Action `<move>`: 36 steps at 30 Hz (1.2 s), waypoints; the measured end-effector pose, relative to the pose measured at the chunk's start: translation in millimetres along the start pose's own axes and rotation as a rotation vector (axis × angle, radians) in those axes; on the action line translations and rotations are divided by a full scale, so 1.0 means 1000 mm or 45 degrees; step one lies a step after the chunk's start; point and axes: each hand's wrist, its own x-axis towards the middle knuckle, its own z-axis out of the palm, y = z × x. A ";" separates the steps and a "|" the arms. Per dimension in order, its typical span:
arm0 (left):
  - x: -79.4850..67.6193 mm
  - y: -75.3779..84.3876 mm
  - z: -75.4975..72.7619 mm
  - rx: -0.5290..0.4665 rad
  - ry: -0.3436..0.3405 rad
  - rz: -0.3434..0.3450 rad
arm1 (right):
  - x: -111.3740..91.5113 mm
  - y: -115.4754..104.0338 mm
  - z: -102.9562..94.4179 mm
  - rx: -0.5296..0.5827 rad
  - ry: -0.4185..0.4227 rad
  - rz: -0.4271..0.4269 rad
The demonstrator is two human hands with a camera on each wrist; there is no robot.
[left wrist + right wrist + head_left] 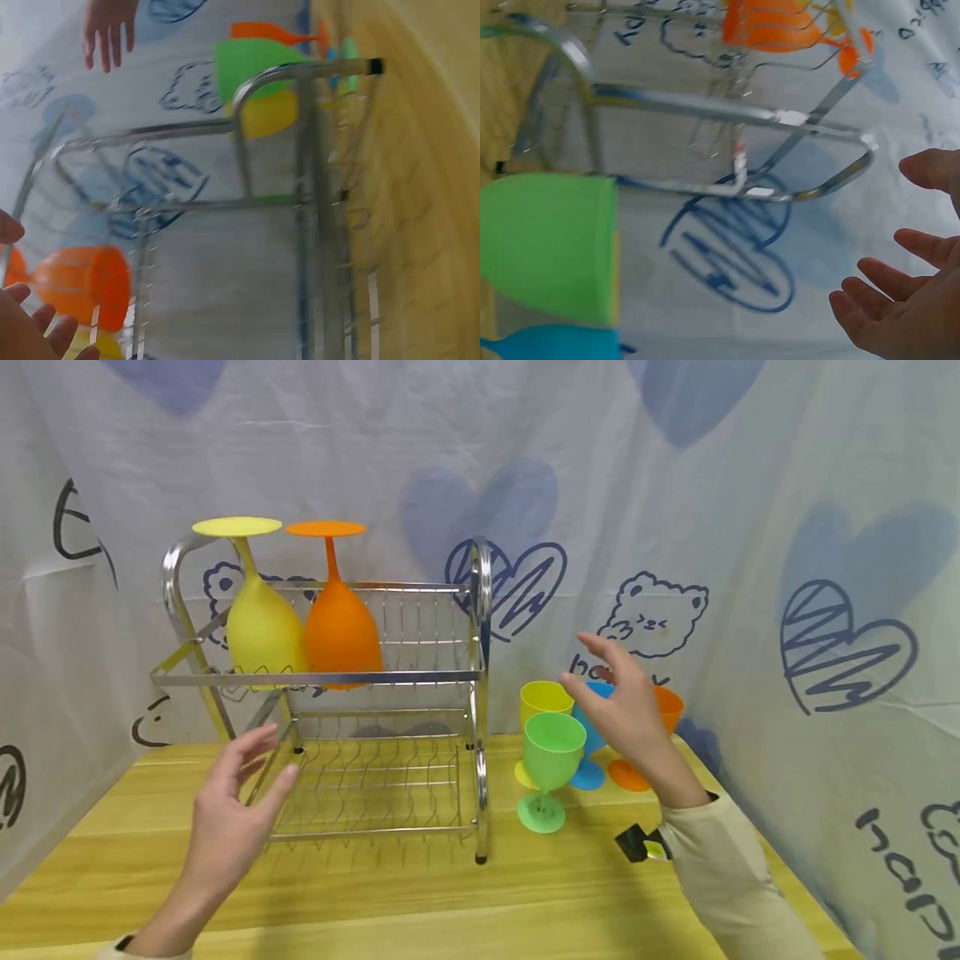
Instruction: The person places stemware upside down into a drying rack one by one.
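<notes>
My left hand hovers in front of the left side of a two-tier metal dish rack, fingers loosely bent and holding nothing. On the upper tier, a yellow goblet and an orange goblet stand upside down side by side. To the right of the rack, my right hand is raised with fingers and thumb apart and nothing between them. Behind and below it stand upright goblets: green in front, yellow, blue and orange, the last two partly hidden by that hand.
Under everything lies a wood-grain table. A small black item shows beside the right sleeve. Behind and at both sides hangs a pale curtain printed with hearts and bears. The rack's lower tier has wire slots.
</notes>
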 end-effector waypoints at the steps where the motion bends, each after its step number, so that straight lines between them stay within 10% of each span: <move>1: -0.003 -0.002 0.005 0.034 -0.058 0.008 | -0.003 0.007 0.000 -0.003 -0.016 0.034; 15: -0.031 -0.015 0.052 0.107 -0.399 0.122 | -0.050 0.091 0.046 0.031 -0.124 0.411; 36: -0.039 -0.022 0.071 0.008 -0.493 0.106 | -0.066 0.135 0.086 0.306 -0.021 0.522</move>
